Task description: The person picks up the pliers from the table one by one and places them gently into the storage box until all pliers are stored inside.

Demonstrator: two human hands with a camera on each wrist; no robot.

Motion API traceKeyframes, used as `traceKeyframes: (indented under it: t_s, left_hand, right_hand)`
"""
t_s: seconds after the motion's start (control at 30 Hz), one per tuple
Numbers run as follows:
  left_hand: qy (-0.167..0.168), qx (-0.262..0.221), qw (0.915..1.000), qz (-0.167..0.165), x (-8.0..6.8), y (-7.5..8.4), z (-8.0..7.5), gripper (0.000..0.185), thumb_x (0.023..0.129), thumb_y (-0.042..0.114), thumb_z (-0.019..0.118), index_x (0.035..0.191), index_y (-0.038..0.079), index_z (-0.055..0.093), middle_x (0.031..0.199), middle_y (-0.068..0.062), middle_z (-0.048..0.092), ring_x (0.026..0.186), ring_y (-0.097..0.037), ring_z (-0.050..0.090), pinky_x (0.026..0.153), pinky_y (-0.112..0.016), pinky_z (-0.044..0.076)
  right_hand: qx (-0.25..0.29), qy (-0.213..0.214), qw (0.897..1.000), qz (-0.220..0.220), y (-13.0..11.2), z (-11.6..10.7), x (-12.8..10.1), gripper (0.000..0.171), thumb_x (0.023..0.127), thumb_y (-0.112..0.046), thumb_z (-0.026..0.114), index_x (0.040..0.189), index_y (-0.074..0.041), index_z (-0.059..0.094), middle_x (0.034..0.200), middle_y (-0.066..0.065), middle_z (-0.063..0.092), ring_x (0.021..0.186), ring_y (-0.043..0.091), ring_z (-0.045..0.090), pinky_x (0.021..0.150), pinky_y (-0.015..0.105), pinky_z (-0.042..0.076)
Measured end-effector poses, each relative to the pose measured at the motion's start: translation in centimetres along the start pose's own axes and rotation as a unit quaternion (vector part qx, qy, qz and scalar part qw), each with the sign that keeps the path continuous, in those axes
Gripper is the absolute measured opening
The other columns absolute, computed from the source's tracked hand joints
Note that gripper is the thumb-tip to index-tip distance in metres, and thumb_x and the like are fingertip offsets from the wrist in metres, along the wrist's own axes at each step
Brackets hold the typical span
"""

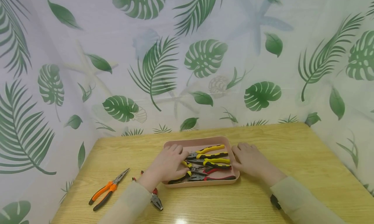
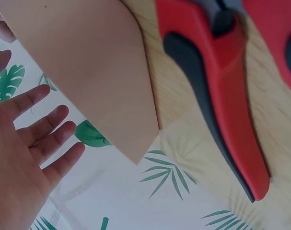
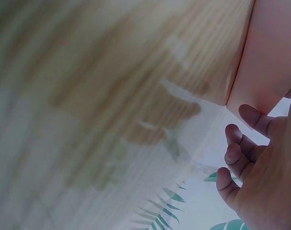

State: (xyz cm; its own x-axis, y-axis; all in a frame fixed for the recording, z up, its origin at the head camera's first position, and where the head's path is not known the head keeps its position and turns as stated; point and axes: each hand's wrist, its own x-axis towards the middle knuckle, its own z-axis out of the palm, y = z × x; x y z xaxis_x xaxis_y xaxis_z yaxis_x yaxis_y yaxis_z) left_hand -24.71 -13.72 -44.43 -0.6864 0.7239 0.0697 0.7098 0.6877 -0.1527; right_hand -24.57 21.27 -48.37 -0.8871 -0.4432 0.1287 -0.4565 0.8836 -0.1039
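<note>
A pink tray point(image 1: 201, 141) sits mid-table and holds several pliers, some with yellow-black handles point(image 1: 211, 155) and some with red-black ones point(image 1: 219, 178). My left hand point(image 1: 168, 162) lies over the tray's left side with straight fingers touching the pliers there. In the left wrist view the left hand point(image 2: 32, 148) shows spread fingers holding nothing, beside the tray point(image 2: 97, 72). My right hand point(image 1: 248, 159) rests flat against the tray's right wall. The right wrist view shows the right hand point(image 3: 253, 163) with loosely bent fingers beside the tray point(image 3: 270, 57).
Orange-handled needle-nose pliers point(image 1: 108, 189) lie on the wooden table point(image 1: 292, 152) at the left. Red-handled pliers point(image 1: 155, 199), also seen close up as red-handled pliers point(image 2: 222, 91), lie under my left forearm. A leaf-print curtain point(image 1: 187, 71) closes off the back and sides.
</note>
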Motion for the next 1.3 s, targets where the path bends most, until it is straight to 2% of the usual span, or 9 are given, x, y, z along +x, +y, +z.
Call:
traceKeyframes:
  t_s: [0.17, 0.33, 0.67, 1.0, 1.3]
  left_hand:
    - [-0.006, -0.006, 0.9999, -0.009, -0.2, -0.2, 0.0, 0.044, 0.101, 0.055, 0.062, 0.126, 0.019, 0.062, 0.106, 0.000, 0.054, 0.102, -0.019, 0.051, 0.096, -0.040, 0.045]
    - [0.002, -0.011, 0.9999, -0.012, -0.3, -0.4, 0.0, 0.042, 0.101, 0.054, 0.062, 0.123, 0.018, 0.063, 0.105, 0.000, 0.053, 0.103, -0.019, 0.051, 0.099, -0.040, 0.045]
    - [0.021, -0.010, 0.9997, -0.011, -0.9, -0.7, 0.1, 0.034, 0.101, 0.051, 0.063, 0.110, 0.018, 0.061, 0.096, 0.001, 0.048, 0.096, -0.019, 0.047, 0.091, -0.037, 0.042]
    - [0.016, 0.002, 0.9994, -0.030, -1.7, -1.3, 0.0, 0.036, 0.103, 0.050, 0.062, 0.117, 0.017, 0.064, 0.104, 0.000, 0.056, 0.106, -0.021, 0.054, 0.096, -0.040, 0.048]
    - [0.018, -0.005, 0.9990, -0.040, -2.5, -1.9, 0.0, 0.032, 0.099, 0.045, 0.069, 0.109, 0.016, 0.058, 0.098, -0.001, 0.050, 0.095, -0.021, 0.049, 0.089, -0.042, 0.048]
  right_hand:
    - [-0.002, -0.002, 1.000, 0.001, 0.1, 0.1, 0.0, 0.021, 0.097, -0.037, 0.063, 0.099, -0.018, 0.056, 0.092, 0.001, 0.050, 0.088, 0.022, 0.048, 0.077, 0.043, 0.038]
    - [-0.004, -0.004, 1.000, 0.000, 0.1, 0.1, 0.0, 0.022, 0.096, -0.037, 0.064, 0.100, -0.017, 0.058, 0.094, 0.002, 0.052, 0.090, 0.023, 0.050, 0.078, 0.045, 0.040]
    - [-0.007, -0.006, 1.000, 0.002, -0.1, 0.0, -0.2, 0.023, 0.095, -0.036, 0.065, 0.102, -0.015, 0.059, 0.097, 0.004, 0.054, 0.092, 0.024, 0.051, 0.080, 0.047, 0.042]
    - [-0.002, -0.003, 1.000, 0.003, -0.3, -0.2, -0.1, 0.022, 0.095, -0.036, 0.065, 0.101, -0.016, 0.057, 0.096, 0.004, 0.052, 0.091, 0.024, 0.049, 0.079, 0.045, 0.041]
    - [-0.001, -0.005, 1.000, -0.003, -0.3, -0.5, -0.1, 0.021, 0.096, -0.036, 0.065, 0.100, -0.017, 0.057, 0.094, 0.003, 0.051, 0.089, 0.022, 0.048, 0.077, 0.043, 0.039]
